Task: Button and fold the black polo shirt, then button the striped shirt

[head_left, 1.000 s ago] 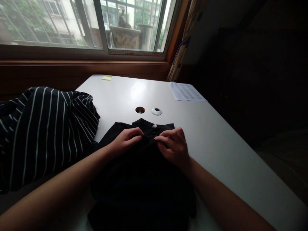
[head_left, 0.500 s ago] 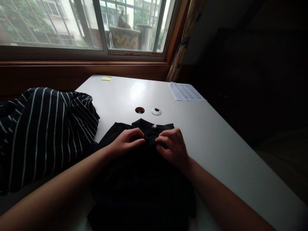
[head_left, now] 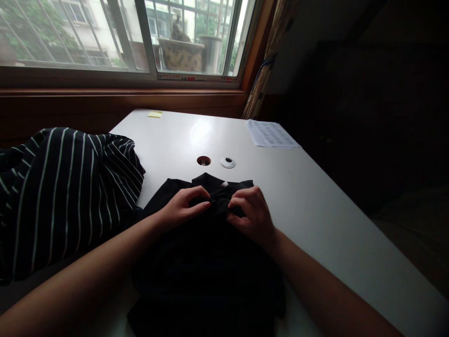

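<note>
A black shirt (head_left: 206, 262) lies flat on the white table (head_left: 315, 206), its collar pointing away from me with a small white label at the neck. My left hand (head_left: 184, 205) pinches the fabric just below the collar, thumb against fingers. My right hand (head_left: 251, 213) pinches the same placket from the other side, fingers curled. The two hands almost meet at the middle of the shirt's chest. What lies between the fingertips is too dark to make out beyond the cloth.
A black garment with white stripes (head_left: 59, 192) is heaped at the left. A cable hole (head_left: 204, 161) and its white cap (head_left: 228, 163) sit beyond the collar. A printed sheet (head_left: 271, 134) and a yellow sticky note (head_left: 155, 114) lie near the window sill.
The fingers of both hands have shifted slightly on the fabric below the collar; the right hand's fingers have curled in a little more. The shirt has not moved.
</note>
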A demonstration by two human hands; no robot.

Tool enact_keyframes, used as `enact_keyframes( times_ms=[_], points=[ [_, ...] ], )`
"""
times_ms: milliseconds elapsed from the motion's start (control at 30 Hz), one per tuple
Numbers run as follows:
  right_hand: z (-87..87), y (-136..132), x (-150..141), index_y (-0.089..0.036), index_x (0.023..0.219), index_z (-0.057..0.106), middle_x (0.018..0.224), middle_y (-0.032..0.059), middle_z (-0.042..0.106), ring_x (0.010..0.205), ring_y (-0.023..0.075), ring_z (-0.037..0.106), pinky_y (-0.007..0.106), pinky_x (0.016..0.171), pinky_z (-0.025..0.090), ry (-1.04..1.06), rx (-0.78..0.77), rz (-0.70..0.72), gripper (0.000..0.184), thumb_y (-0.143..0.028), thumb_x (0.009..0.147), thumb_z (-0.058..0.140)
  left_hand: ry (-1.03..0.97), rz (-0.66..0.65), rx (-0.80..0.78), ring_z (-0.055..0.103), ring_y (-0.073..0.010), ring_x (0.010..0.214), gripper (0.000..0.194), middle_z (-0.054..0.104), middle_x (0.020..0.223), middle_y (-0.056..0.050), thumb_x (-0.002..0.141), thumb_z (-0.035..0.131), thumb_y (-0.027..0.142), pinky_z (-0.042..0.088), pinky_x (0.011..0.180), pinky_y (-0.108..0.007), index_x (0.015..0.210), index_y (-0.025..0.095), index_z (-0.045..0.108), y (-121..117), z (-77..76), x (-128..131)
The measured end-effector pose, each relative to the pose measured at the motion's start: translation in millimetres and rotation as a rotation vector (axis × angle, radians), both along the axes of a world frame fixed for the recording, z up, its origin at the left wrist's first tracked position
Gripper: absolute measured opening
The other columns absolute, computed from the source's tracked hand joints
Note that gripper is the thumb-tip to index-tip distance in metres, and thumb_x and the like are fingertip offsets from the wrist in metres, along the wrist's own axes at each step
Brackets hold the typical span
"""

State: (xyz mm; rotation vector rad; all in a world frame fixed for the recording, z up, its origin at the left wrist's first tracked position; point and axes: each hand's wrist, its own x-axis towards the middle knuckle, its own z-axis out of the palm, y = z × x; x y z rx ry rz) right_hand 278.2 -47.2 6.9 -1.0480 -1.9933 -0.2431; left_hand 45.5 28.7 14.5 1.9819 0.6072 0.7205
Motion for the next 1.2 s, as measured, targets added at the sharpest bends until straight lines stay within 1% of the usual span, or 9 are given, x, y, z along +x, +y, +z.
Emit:
enact_keyframes(
  times_ms=[133,267,367,433,533,633,767,967,1200],
  points=[
    [0.1,1.6,1.7,-0.024,0.094,0.062,0.095,0.0036,0.060,0.088,0.0216,0.057,0.041,0.079,0.051,0.030,0.008,-0.001,0.021,-0.013,0.078,0.070,0.001,0.013,0.002,0.059,-0.0173,0.082,0.023,0.065,0.089,-0.004,0.091,0.060,0.038,0.048,0.075,-0.027,0.098,0.016,0.064,0.3,-0.8,0.0],
    [0.3,7.3,6.1,-0.026,0.105,0.064,0.100,0.0047,0.058,0.097,0.0236,0.057,0.044,0.087,0.051,0.088,-0.059,-0.098,0.025,-0.016,0.083,0.068,-0.010,0.050,0.009,0.059,-0.0175,0.080,0.023,0.065,0.087,-0.004,0.091,0.059,0.039,0.047,0.073,-0.027,0.095,0.016,0.064,0.7,-0.5,0.4],
    [-0.9,13.5,10.0,-0.027,0.113,0.062,0.109,0.0063,0.055,0.105,0.0260,0.056,0.049,0.094,0.050,0.183,-0.136,-0.186,0.028,-0.023,0.085,0.068,-0.046,0.139,0.006,0.058,-0.0170,0.080,0.022,0.064,0.086,-0.003,0.091,0.060,0.039,0.046,0.072,-0.026,0.094,0.017,0.063,1.9,-1.6,-0.3],
    [-2.7,17.4,12.6,-0.028,0.116,0.061,0.113,0.0069,0.053,0.109,0.0270,0.055,0.051,0.097,0.048,0.246,-0.159,-0.226,0.031,-0.028,0.086,0.069,-0.089,0.214,-0.007,0.057,-0.0164,0.079,0.022,0.062,0.085,-0.002,0.090,0.060,0.039,0.045,0.071,-0.026,0.095,0.018,0.063,3.0,-2.8,-1.2],
    [-6.0,21.9,16.4,-0.027,0.115,0.061,0.114,0.0072,0.052,0.111,0.0266,0.054,0.050,0.098,0.048,0.315,-0.170,-0.274,0.031,-0.034,0.087,0.069,-0.142,0.312,-0.032,0.056,-0.0158,0.078,0.022,0.061,0.084,-0.001,0.090,0.060,0.039,0.045,0.069,-0.025,0.094,0.018,0.062,4.1,-3.8,-2.6],
    [-9.0,25.1,20.0,-0.025,0.112,0.063,0.113,0.0073,0.054,0.110,0.0251,0.055,0.047,0.100,0.047,0.362,-0.170,-0.314,0.025,-0.032,0.089,0.067,-0.170,0.367,-0.054,0.055,-0.0155,0.076,0.022,0.061,0.084,-0.001,0.089,0.060,0.039,0.044,0.067,-0.025,0.094,0.018,0.061,3.8,-3.2,-3.1],
    [-11.7,27.9,23.3,-0.023,0.110,0.065,0.110,0.0068,0.056,0.108,0.0241,0.056,0.047,0.101,0.045,0.393,-0.176,-0.351,0.021,-0.026,0.089,0.064,-0.182,0.372,-0.049,0.054,-0.0152,0.075,0.021,0.060,0.083,-0.001,0.089,0.060,0.039,0.043,0.067,-0.025,0.093,0.018,0.061,3.0,-3.5,-2.8],
    [-12.4,28.4,24.3,-0.024,0.108,0.066,0.108,0.0068,0.058,0.105,0.0242,0.057,0.045,0.091,0.049,0.411,-0.192,-0.340,0.020,-0.021,0.089,0.061,-0.182,0.361,-0.050,0.054,-0.0152,0.075,0.021,0.060,0.083,0.000,0.089,0.060,0.039,0.043,0.067,-0.025,0.095,0.018,0.060,3.5,-5.2,-3.0],
    [-11.2,27.9,23.8,-0.024,0.106,0.067,0.106,0.0063,0.058,0.105,0.0240,0.057,0.046,0.094,0.048,0.402,-0.174,-0.325,0.020,-0.018,0.089,0.059,-0.190,0.341,-0.049,0.058,-0.0164,0.079,0.021,0.062,0.087,-0.002,0.089,0.060,0.037,0.046,0.071,-0.026,0.097,0.018,0.061,2.2,-1.9,-1.8]
  ],
)
